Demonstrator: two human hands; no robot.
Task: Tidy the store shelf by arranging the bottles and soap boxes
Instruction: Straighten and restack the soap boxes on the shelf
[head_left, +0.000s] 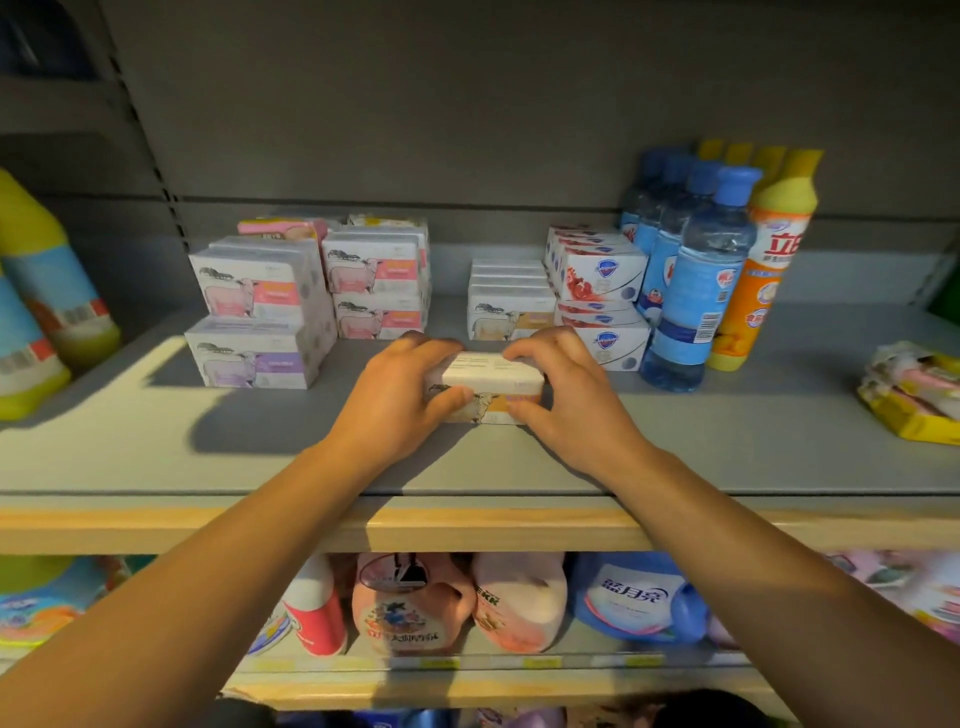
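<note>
A white soap box with a sheep picture and an orange label (491, 387) sits on the grey shelf (675, 441) near its middle. My left hand (400, 400) grips its left end and my right hand (566, 395) grips its right end, fingers curled over the top. Just behind stands a row of matching orange-label boxes (511, 306). Pink and purple sheep soap boxes (265, 317) are stacked at the left, more pink ones (376, 286) beside them. Red-and-white soap boxes (597, 291) are stacked right of the row. Blue bottles (696, 280) and yellow-capped orange bottles (763, 254) stand at the right.
Large yellow-and-blue bottles (47, 296) stand at the far left. A yellow packet bundle (914, 395) lies at the far right. The wooden shelf edge (467, 525) runs below my wrists. Detergent jugs (639, 597) and pink bottles (410, 603) fill the lower shelf.
</note>
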